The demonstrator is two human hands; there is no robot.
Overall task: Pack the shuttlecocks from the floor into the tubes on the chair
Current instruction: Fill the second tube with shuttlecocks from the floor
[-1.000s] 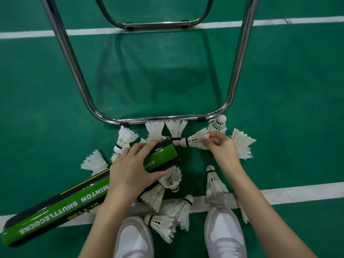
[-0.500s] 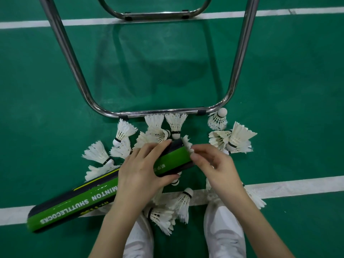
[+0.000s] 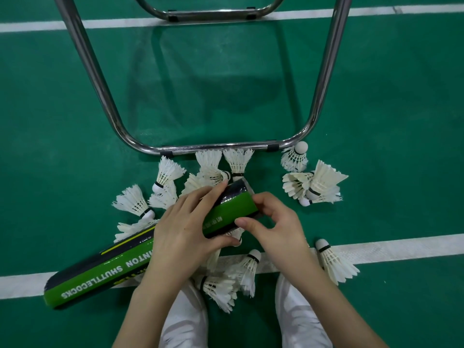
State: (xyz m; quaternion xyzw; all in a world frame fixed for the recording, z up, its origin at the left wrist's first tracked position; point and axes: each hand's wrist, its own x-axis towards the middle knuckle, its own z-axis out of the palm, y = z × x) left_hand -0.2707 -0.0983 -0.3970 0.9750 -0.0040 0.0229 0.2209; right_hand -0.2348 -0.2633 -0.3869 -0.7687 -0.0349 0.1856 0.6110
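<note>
Change: a second ago your right hand [image 3: 272,227] was out at a shuttlecock near the chair frame [image 3: 218,148]; it is now sitting at the open end of the tube [image 3: 130,262], and that shuttlecock is no longer showing.
Tube position: it is lying low over the green floor [image 3: 376,96], in front of your shoes [image 3: 184,320], crossing the near white line [image 3: 401,249].
Tube axis: its long axis is running from lower left to upper right, with the open end pointing toward the chair frame.
Left hand: your left hand [image 3: 185,229] is wrapping its fingers over the tube's upper part, thumb underneath.
Right hand: fingers are curling at the tube's mouth, thumb resting on the green label; you cannot tell whether they are pinching anything.
Shuttlecocks: loose shuttlecocks [image 3: 313,187] are lying scattered around the tube's mouth and by your shoes.
</note>
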